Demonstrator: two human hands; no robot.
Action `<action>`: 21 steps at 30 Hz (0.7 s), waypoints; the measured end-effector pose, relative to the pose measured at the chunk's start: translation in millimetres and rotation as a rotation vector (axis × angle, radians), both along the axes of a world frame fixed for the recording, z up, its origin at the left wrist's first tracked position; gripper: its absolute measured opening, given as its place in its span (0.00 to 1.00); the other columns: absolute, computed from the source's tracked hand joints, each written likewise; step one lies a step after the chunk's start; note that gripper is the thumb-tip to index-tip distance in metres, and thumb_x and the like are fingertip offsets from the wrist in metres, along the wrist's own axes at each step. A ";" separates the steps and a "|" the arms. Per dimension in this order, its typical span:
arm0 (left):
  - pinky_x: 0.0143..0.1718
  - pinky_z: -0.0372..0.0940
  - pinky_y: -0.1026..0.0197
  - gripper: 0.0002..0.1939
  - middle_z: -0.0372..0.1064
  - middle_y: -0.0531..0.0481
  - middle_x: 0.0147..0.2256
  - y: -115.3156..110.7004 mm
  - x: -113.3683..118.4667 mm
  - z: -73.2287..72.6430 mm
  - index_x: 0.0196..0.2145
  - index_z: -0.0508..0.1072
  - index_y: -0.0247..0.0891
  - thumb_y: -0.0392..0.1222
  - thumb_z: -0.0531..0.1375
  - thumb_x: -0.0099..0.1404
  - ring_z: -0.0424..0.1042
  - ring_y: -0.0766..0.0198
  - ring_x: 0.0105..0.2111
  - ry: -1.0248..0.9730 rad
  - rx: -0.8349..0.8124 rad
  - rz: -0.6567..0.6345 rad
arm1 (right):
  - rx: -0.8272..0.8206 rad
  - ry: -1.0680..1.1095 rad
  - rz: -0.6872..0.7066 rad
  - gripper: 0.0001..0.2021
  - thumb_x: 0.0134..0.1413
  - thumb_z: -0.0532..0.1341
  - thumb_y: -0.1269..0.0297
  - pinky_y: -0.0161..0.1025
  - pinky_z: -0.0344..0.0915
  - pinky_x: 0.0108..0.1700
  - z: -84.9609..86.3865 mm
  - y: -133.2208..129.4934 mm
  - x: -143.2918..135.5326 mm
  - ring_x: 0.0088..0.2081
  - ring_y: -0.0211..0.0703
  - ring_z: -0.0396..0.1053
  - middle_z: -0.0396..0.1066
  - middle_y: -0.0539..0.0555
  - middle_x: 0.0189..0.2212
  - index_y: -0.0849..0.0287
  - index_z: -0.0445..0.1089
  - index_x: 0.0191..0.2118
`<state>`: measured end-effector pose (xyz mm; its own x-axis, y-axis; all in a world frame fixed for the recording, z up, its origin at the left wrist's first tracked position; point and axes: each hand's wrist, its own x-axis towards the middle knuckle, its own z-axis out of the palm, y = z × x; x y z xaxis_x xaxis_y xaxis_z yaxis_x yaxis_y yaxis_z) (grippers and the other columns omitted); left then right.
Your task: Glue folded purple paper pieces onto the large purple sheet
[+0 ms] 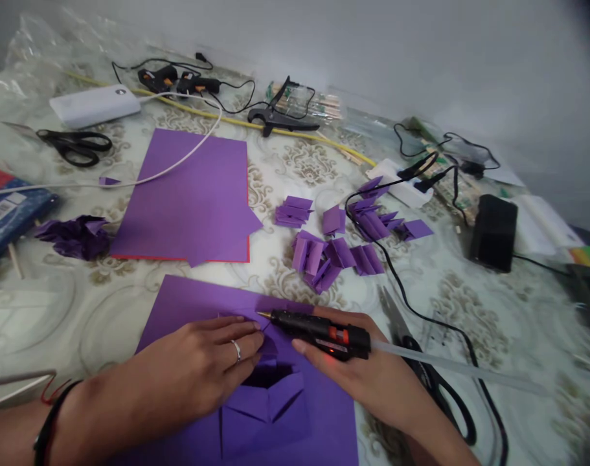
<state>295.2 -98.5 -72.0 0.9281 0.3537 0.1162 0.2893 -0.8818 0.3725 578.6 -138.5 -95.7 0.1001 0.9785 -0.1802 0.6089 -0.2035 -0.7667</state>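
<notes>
In my right hand (357, 359) is a black hot glue gun (318, 330) with a small red light on and a clear glue stick (460, 369) out of its back. Its brass nozzle points left, close to the fingertips of my left hand (217, 362). That hand wears a ring and presses on a folded purple paper piece (265, 411), which lies on a purple sheet (173, 304). The folds have a dark opening between them. Part of the piece is hidden under my left fingers, which look bent down onto the paper.
Several small folded purple papers (340, 252) lie beyond my right hand. Black-handled scissors (416, 362) rest beside my right wrist, and another pair (76, 145) lies far left. A purple sheet stack (192, 194), crumpled paper (76, 236), a power strip (404, 184) and trailing cables surround the work.
</notes>
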 end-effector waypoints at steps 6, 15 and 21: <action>0.67 0.66 0.53 0.21 0.74 0.38 0.61 0.5 -0.5 -1.6 0.61 0.72 0.31 0.27 0.54 0.73 0.73 0.52 0.61 0.012 -0.018 0.009 | -0.055 0.003 0.017 0.24 0.45 0.73 0.42 0.59 0.79 0.50 12.7 7.8 -7.4 0.44 0.62 0.80 0.80 0.61 0.44 0.53 0.80 0.43; 0.67 0.66 0.52 0.24 0.73 0.39 0.61 -1.1 -3.0 -5.0 0.62 0.71 0.32 0.25 0.54 0.71 0.73 0.53 0.62 -0.017 -0.039 0.017 | -0.066 0.050 0.232 0.13 0.58 0.66 0.51 0.45 0.75 0.31 24.2 16.4 -15.1 0.29 0.49 0.75 0.77 0.53 0.28 0.53 0.77 0.30; 0.66 0.68 0.50 0.25 0.73 0.39 0.61 0.3 -1.5 -1.3 0.63 0.71 0.33 0.24 0.54 0.71 0.73 0.52 0.62 -0.011 -0.081 0.025 | -0.063 0.052 0.259 0.11 0.59 0.66 0.53 0.44 0.75 0.31 25.7 18.0 -14.2 0.27 0.48 0.74 0.76 0.51 0.25 0.52 0.78 0.30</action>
